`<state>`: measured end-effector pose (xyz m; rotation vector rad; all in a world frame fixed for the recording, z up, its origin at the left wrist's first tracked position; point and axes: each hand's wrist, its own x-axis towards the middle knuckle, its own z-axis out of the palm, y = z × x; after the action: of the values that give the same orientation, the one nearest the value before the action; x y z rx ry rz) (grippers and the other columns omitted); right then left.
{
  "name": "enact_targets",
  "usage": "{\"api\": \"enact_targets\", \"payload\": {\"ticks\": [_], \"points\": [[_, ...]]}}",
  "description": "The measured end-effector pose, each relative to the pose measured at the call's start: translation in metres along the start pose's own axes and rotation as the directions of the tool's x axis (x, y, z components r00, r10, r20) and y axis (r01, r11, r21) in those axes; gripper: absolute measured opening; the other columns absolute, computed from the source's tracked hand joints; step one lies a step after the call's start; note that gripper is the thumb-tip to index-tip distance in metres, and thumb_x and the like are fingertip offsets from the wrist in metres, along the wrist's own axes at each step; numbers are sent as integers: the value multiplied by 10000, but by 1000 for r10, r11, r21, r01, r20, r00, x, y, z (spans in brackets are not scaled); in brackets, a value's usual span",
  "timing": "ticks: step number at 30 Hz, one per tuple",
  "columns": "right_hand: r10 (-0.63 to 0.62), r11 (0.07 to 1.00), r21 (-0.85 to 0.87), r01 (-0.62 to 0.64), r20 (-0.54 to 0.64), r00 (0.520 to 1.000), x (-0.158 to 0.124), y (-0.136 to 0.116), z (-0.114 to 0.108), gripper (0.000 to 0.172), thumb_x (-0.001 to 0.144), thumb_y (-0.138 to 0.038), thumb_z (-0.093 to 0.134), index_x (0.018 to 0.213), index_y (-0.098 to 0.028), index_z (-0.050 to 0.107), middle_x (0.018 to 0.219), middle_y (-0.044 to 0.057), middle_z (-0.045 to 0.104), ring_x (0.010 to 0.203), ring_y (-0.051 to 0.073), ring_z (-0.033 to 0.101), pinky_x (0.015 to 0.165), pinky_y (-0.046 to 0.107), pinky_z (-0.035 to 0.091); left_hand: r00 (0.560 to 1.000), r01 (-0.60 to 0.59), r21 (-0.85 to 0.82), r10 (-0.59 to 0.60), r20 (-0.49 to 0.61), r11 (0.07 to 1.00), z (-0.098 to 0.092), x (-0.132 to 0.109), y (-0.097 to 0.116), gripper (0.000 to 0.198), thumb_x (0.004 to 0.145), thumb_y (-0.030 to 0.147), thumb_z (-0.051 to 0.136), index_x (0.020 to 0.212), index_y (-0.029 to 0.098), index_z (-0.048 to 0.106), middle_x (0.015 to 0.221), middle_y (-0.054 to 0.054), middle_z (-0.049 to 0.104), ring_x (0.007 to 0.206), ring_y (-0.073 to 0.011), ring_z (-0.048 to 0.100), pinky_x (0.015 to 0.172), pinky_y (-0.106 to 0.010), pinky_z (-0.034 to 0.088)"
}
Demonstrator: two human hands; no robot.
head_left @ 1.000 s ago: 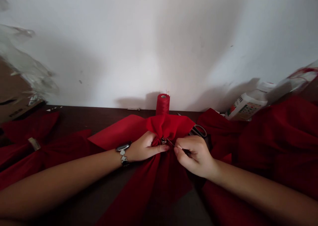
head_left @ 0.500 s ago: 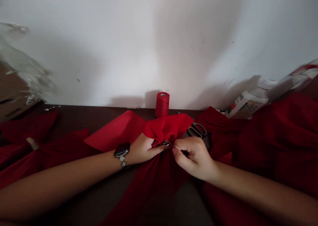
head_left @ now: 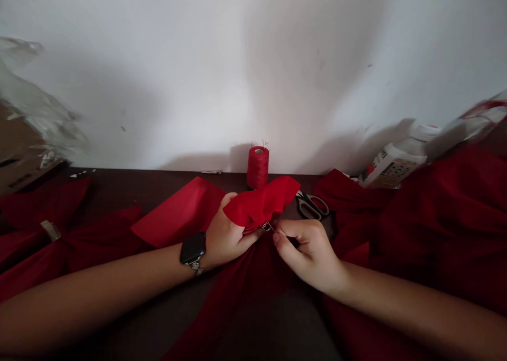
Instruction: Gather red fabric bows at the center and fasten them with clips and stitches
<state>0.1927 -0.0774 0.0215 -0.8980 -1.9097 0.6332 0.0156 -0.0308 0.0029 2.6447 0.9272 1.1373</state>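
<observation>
My left hand (head_left: 227,234), with a dark watch on its wrist, is closed around the gathered middle of a red fabric bow (head_left: 265,200). Loops of the bow spread above and to the left of that hand, and tails hang below it. At the gathered centre sits a small shiny metal clip (head_left: 266,226), beside my left thumb. My right hand (head_left: 307,250) pinches a thin sewing needle (head_left: 271,227) right next to the clip. The needle's far end and any thread on it are too fine to make out.
A red thread spool (head_left: 257,168) with pins on top stands by the wall. Scissors (head_left: 312,206) lie right of the bow. Another red bow (head_left: 51,231) with a light band is at left. Red fabric (head_left: 431,229) and a white bottle (head_left: 398,157) occupy the right side.
My left hand has turned the bow slightly, so its upper loop tilts and more of the hand's back shows. The right hand keeps its pinch almost in place near the clip.
</observation>
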Motion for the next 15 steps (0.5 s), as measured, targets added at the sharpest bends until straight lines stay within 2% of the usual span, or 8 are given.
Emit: {"api": "enact_targets", "payload": {"ticks": [6,10,15], "points": [[138,989,50,-137,-15,990,-4,-2,6,303,829,-147,446,546,-167,341,514,-49,322,482,56,302,473,181,244,998,-60,123,63,-27,991,0,1,1,137,830,207,504,928,171,593,945,-83,708,866,-261,631,880,-459,406],[220,962,159,-223,35,975,-5,-2,8,306,863,-209,439,563,-153,460,522,-34,409,506,66,367,500,185,292,997,-65,134,71,-41,989,0,1,1,147,827,197,489,930,165,588,953,-90,707,880,-260,631,888,-453,403],[328,836,409,-365,161,931,-3,-1,9,330,887,-338,456,633,-145,540,456,-54,394,415,55,322,424,188,240,998,-59,65,60,-19,996,-1,1,1,176,843,238,479,958,169,593,979,-90,705,909,-262,626,902,-449,401]]}}
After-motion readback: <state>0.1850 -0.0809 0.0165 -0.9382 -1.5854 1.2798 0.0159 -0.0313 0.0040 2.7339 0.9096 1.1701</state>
